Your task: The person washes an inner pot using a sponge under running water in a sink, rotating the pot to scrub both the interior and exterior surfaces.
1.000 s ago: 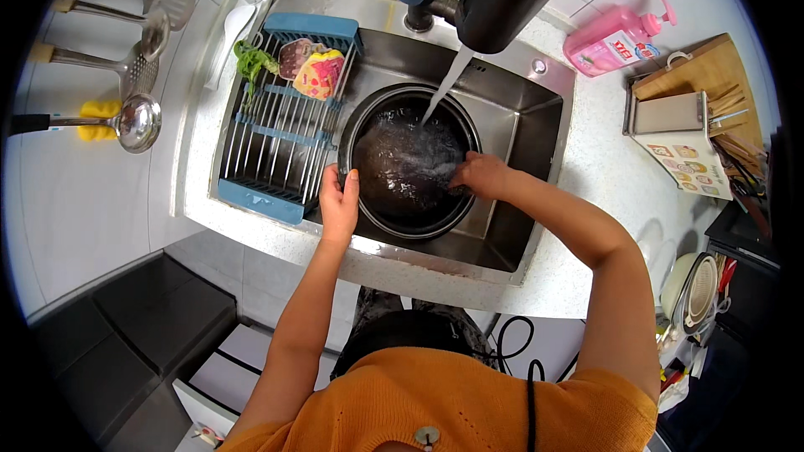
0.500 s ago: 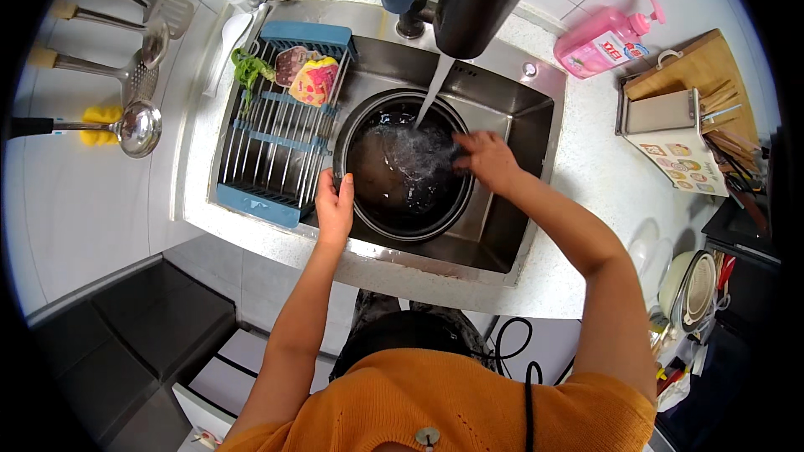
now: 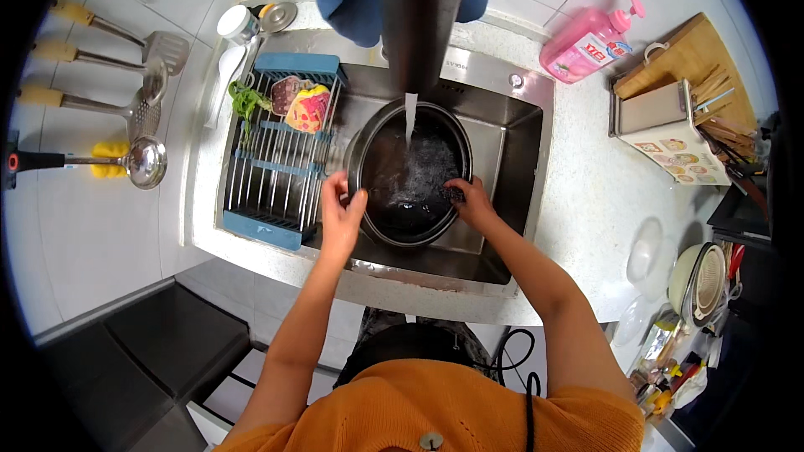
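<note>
A round dark-lined pot [image 3: 394, 234] stands in the steel sink [image 3: 481, 238], and water from the black faucet [image 3: 419, 17] runs into it. Its left outer wall shows, so it seems slightly tilted. My left hand [image 3: 341, 218] grips the left rim, thumb over the edge and fingers outside. On the opposite side, my right hand [image 3: 476, 202] is closed at the inner wall around a dark, rough-textured wad that looks like a scouring ball [image 3: 453, 193]. Its fingertips are partly hidden. Water covers the pot's bottom and ripples under the stream.
Left of the pot, a drying rack [image 3: 276, 169] holds leafy greens [image 3: 246, 100] and a colourful sponge [image 3: 307, 109]. A blue cloth [image 3: 347, 0] hangs by the faucet. A pink pump bottle [image 3: 582, 46] and a chopstick holder [image 3: 666, 121] stand at right; utensils like a ladle [image 3: 146, 161] hang at left.
My right hand has moved down along the pot's right side, nearer to me. My left hand has shifted on the left rim. The whole view has shifted, and the faucet now appears further left.
</note>
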The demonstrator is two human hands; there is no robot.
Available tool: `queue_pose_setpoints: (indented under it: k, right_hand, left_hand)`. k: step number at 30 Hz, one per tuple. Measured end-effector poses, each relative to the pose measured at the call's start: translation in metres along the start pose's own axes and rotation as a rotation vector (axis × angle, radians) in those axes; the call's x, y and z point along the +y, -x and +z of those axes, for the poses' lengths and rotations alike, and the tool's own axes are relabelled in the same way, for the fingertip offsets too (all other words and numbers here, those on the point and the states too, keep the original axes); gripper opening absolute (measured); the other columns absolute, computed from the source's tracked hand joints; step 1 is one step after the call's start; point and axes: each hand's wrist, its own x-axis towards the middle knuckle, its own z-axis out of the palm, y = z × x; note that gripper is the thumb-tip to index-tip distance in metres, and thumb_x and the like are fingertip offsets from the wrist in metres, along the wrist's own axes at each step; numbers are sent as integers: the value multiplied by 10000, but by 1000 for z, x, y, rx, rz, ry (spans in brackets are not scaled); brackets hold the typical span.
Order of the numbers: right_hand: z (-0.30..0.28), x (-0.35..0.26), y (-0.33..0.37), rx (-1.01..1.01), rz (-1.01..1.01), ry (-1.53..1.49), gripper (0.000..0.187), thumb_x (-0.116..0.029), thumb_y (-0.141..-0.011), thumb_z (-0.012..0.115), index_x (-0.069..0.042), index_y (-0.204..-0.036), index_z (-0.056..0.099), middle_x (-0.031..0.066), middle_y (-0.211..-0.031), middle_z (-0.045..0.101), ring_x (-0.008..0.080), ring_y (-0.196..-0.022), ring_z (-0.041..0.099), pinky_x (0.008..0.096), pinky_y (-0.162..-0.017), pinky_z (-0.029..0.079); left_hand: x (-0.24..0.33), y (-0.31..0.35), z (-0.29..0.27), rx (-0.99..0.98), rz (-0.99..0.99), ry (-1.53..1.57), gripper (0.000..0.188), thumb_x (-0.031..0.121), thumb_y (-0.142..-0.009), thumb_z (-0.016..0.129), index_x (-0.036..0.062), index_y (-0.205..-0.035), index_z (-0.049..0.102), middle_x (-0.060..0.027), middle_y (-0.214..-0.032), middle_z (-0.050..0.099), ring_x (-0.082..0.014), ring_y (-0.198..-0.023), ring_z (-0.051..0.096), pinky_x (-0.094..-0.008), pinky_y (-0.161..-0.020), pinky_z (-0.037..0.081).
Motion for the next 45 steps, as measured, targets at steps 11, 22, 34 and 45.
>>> queue_pose_setpoints:
  k: [11, 22, 34, 45]
  right_hand:
    - [49, 14, 12, 60, 235, -224, 376, -102, -764, 608, -207, -1105, 488, 207, -993, 404, 303, -710, 569, 351, -620, 494]
    - [30, -70, 42, -402, 91, 32, 504, -425, -848, 408, -46, -1179, 410, 153, -708, 604, 332, -640, 596, 440, -610, 466]
    - [47, -55, -60, 0, -474, 879, 168, -189, -734, 547, -78, -832, 626, 61, -901, 516, 210, -834, 525, 296, -632, 459]
    - [113, -97, -29, -262, -401, 124, 159, -61, -683, 539, -28, -838, 552, 199, -942, 559, 367, -818, 563, 428, -695, 470]
  left_hand:
    - [-53, 48, 25, -126, -230, -143, 402, 171, -753, 643, -13, -1071, 481, -112, -947, 608, -138, -840, 558, -277, -741, 432]
    - [-7, -1, -15, 112, -175, -2, 129, 30, -788, 541, 4, -906, 496, -23, -806, 546, -70, -716, 469, -203, -636, 390]
    - [-12, 18, -21, 76, -137, -35, 98, -10, -770, 537, 25, -817, 458, 20, -695, 484, -38, -619, 409, -181, -543, 346]
    - [-11, 19, -21, 92, -142, -58, 73, 88, -872, 443, 27, -831, 442, 49, -690, 397, -39, -632, 341, -186, -553, 309]
